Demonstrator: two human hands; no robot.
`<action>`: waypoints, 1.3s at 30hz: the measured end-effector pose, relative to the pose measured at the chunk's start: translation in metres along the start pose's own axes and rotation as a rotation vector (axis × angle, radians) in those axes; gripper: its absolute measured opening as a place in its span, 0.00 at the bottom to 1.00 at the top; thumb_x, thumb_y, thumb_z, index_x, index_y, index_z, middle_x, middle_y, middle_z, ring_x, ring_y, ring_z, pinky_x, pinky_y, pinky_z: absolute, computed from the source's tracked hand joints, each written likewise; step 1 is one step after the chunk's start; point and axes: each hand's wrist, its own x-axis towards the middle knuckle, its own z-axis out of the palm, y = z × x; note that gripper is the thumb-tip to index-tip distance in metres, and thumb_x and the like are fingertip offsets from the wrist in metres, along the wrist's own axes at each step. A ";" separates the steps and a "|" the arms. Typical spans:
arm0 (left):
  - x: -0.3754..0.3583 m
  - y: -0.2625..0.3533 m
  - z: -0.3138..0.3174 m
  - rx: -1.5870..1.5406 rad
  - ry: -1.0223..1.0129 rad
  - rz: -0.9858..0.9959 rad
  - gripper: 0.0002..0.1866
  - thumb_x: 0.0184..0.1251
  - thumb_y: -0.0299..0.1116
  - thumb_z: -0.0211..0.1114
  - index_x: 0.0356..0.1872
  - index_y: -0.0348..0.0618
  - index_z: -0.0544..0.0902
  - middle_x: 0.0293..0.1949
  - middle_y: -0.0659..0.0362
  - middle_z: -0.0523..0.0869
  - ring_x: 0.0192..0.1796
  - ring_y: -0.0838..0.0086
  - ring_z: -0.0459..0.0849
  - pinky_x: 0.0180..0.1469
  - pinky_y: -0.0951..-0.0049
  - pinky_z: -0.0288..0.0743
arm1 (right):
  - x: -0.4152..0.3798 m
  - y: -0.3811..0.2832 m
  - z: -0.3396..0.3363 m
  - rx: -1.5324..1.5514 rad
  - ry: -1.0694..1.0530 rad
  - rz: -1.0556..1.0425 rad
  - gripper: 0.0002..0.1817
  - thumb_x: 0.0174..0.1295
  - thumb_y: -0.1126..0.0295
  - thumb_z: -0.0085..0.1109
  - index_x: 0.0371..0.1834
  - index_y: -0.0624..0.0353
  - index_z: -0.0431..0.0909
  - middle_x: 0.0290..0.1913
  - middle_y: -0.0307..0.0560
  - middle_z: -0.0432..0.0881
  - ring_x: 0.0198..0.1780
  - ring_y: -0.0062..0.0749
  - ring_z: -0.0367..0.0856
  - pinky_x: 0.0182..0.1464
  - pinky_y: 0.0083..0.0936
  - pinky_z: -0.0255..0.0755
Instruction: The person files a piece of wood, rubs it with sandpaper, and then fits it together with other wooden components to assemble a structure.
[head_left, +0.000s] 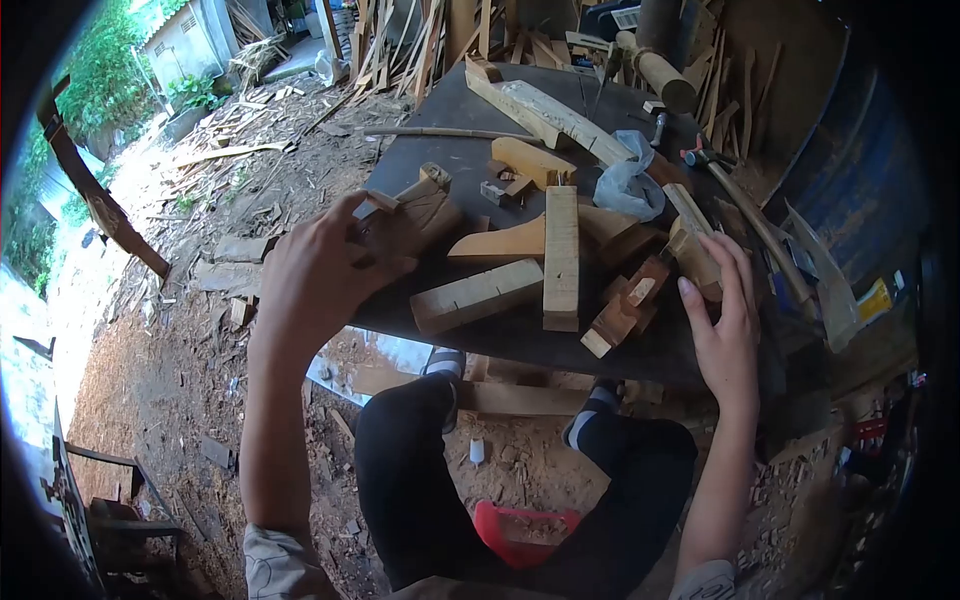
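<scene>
Steady the pale block (690, 254) squarely with the right hand (730, 325), its fingers gripping (I cannot tell whether the left hand (315, 268) grips the brown block (428, 214)).

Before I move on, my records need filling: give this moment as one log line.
left hand: at brown wooden piece | right hand: at pale wood block | nearby: loose wood pieces, plastic bag, hammer

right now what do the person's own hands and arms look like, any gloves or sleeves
The left hand and right hand are bare: no gloves, and no ring or watch shows. Both forearms are uncovered up to greyish sleeves, the left sleeve and right sleeve. The right one bears dark marks, too small to read.
</scene>
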 end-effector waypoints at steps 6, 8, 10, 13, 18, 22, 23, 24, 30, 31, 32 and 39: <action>0.003 0.001 0.002 0.063 -0.045 -0.034 0.38 0.58 0.54 0.88 0.65 0.41 0.90 0.46 0.47 0.97 0.49 0.53 0.97 0.58 0.55 0.87 | -0.004 0.002 -0.003 -0.011 -0.008 0.020 0.28 0.82 0.58 0.64 0.81 0.52 0.75 0.82 0.54 0.72 0.83 0.57 0.70 0.84 0.51 0.64; 0.002 -0.005 0.009 0.067 0.065 0.037 0.33 0.61 0.54 0.86 0.62 0.42 0.92 0.43 0.50 0.98 0.46 0.58 0.98 0.54 0.57 0.88 | -0.005 0.003 -0.002 -0.015 -0.005 0.019 0.28 0.82 0.58 0.64 0.81 0.52 0.76 0.83 0.54 0.72 0.83 0.57 0.70 0.84 0.52 0.64; -0.001 -0.002 0.010 0.036 0.128 0.039 0.31 0.63 0.53 0.85 0.60 0.43 0.92 0.42 0.52 0.98 0.44 0.61 0.98 0.52 0.59 0.89 | -0.006 0.003 -0.001 -0.027 0.015 0.010 0.27 0.81 0.59 0.65 0.79 0.53 0.77 0.83 0.54 0.72 0.83 0.57 0.71 0.84 0.52 0.65; -0.004 0.000 0.009 -0.067 0.204 -0.023 0.30 0.64 0.49 0.86 0.61 0.42 0.92 0.42 0.53 0.97 0.45 0.67 0.98 0.52 0.65 0.90 | -0.006 0.003 -0.001 -0.017 0.023 0.006 0.26 0.80 0.60 0.66 0.76 0.55 0.78 0.82 0.53 0.73 0.83 0.56 0.71 0.84 0.52 0.64; -0.006 -0.013 0.009 -0.438 0.333 0.030 0.30 0.69 0.42 0.85 0.67 0.36 0.89 0.51 0.51 0.96 0.50 0.71 0.96 0.51 0.68 0.90 | -0.008 0.001 -0.001 -0.062 0.026 0.015 0.25 0.79 0.60 0.66 0.75 0.57 0.79 0.81 0.53 0.73 0.83 0.56 0.71 0.84 0.53 0.63; -0.014 -0.015 0.009 -0.664 0.395 0.108 0.28 0.75 0.39 0.78 0.68 0.31 0.86 0.52 0.51 0.95 0.50 0.71 0.94 0.53 0.69 0.87 | -0.007 0.003 0.000 -0.089 0.039 0.002 0.26 0.79 0.60 0.67 0.75 0.57 0.79 0.81 0.53 0.73 0.82 0.57 0.71 0.85 0.54 0.62; -0.016 -0.016 0.010 -0.698 0.396 0.118 0.27 0.76 0.40 0.78 0.68 0.31 0.86 0.52 0.51 0.95 0.50 0.72 0.94 0.54 0.69 0.87 | -0.008 0.002 0.000 -0.085 0.039 0.002 0.26 0.79 0.60 0.67 0.75 0.57 0.79 0.81 0.54 0.73 0.82 0.57 0.71 0.85 0.55 0.62; -0.019 -0.017 0.010 -0.732 0.397 0.128 0.27 0.76 0.41 0.77 0.67 0.31 0.86 0.52 0.52 0.95 0.50 0.73 0.93 0.54 0.69 0.86 | -0.008 0.002 0.000 -0.080 0.039 0.001 0.26 0.79 0.60 0.67 0.75 0.58 0.79 0.81 0.54 0.73 0.82 0.57 0.71 0.85 0.55 0.62; -0.031 -0.012 0.016 -0.816 0.400 0.099 0.34 0.76 0.54 0.72 0.64 0.30 0.86 0.51 0.53 0.92 0.52 0.71 0.90 0.58 0.65 0.83 | -0.008 0.002 -0.001 -0.095 0.035 -0.009 0.26 0.79 0.59 0.66 0.76 0.57 0.79 0.81 0.55 0.73 0.82 0.58 0.71 0.84 0.55 0.63; -0.032 -0.014 0.016 -0.828 0.388 0.088 0.35 0.76 0.56 0.71 0.64 0.30 0.86 0.51 0.53 0.92 0.53 0.71 0.90 0.59 0.65 0.82 | -0.008 0.002 -0.001 -0.094 0.033 -0.006 0.26 0.80 0.59 0.66 0.76 0.57 0.79 0.81 0.55 0.73 0.82 0.58 0.71 0.85 0.55 0.63; -0.033 -0.013 0.014 -0.851 0.386 0.083 0.36 0.77 0.57 0.70 0.65 0.29 0.86 0.52 0.53 0.92 0.53 0.71 0.89 0.59 0.65 0.82 | -0.008 0.001 -0.001 -0.089 0.036 -0.005 0.26 0.80 0.59 0.66 0.76 0.57 0.79 0.81 0.55 0.73 0.82 0.58 0.71 0.85 0.55 0.63; -0.045 -0.031 0.025 -1.197 0.461 -0.083 0.39 0.86 0.61 0.58 0.77 0.33 0.75 0.62 0.48 0.88 0.61 0.63 0.90 0.65 0.61 0.84 | -0.009 0.001 0.000 -0.096 0.048 -0.016 0.25 0.79 0.60 0.66 0.75 0.57 0.80 0.80 0.55 0.74 0.82 0.57 0.72 0.85 0.55 0.63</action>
